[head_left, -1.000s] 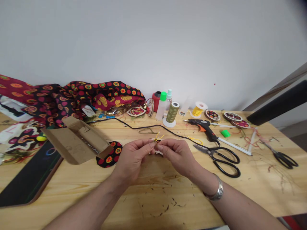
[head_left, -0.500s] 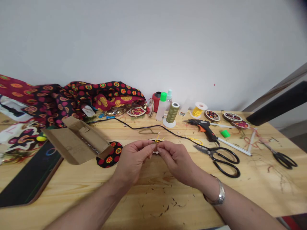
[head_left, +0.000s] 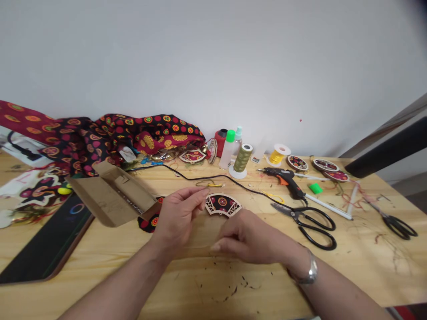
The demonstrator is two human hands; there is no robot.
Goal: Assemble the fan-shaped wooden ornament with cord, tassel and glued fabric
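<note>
My left hand [head_left: 178, 218] is closed in a pinch, its fingertips beside the fan-shaped ornament. Just beyond them shows a bit of yellow cord [head_left: 213, 185]; whether it is held is unclear. Curled and slightly blurred, my right hand [head_left: 242, 235] is closed near the ornament's right end, and anything between its fingers is hidden. The fan-shaped ornament [head_left: 222, 204], a pale openwork frame around dark patterned fabric, lies on the table, partly covered by the right hand. Left of it, a dark patterned fabric piece [head_left: 147, 224] lies partly behind my left hand and a cardboard box.
The open cardboard box [head_left: 113, 195] and a phone [head_left: 46, 240] lie left. Rightward are large scissors [head_left: 308, 222], a glue gun [head_left: 285, 180] and smaller scissors [head_left: 398, 226]. Thread spools [head_left: 243, 158], bottles [head_left: 227, 151] and bunched fabric [head_left: 133, 133] line the wall. A black cable [head_left: 190, 178] crosses the table.
My hands, earlier pinched together over the ornament with yellow cord, have come apart. The right hand has moved down and toward me, uncovering much of the ornament.
</note>
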